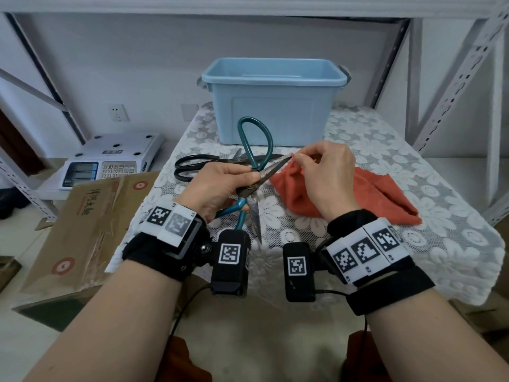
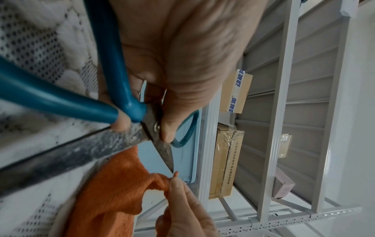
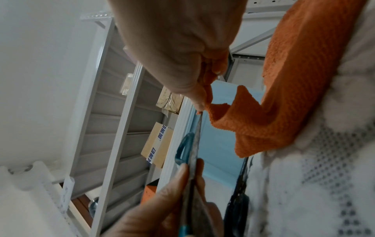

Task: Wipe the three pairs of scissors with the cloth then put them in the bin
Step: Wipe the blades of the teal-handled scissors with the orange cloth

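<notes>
My left hand [image 1: 242,179] grips the teal-handled scissors [image 1: 254,150] at the pivot, above the table, with the blades spread wide. One blade [image 2: 162,150] points toward the bin and the other points back at me. My right hand [image 1: 305,161] pinches a corner of the orange cloth [image 1: 358,194] right at the tip of the far blade [image 3: 196,141]. The rest of the cloth [image 3: 294,80] trails down onto the table. Black-handled scissors [image 1: 192,168] lie on the table behind my left hand. The light blue bin [image 1: 272,100] stands open at the back.
A white lace cloth covers the table [image 1: 385,150]. To the left stand a white electronic scale [image 1: 110,161] and a taped cardboard box [image 1: 91,224]. Grey shelf uprights [image 1: 451,86] flank the table on the right, and boxes [image 2: 225,160] sit on shelves above.
</notes>
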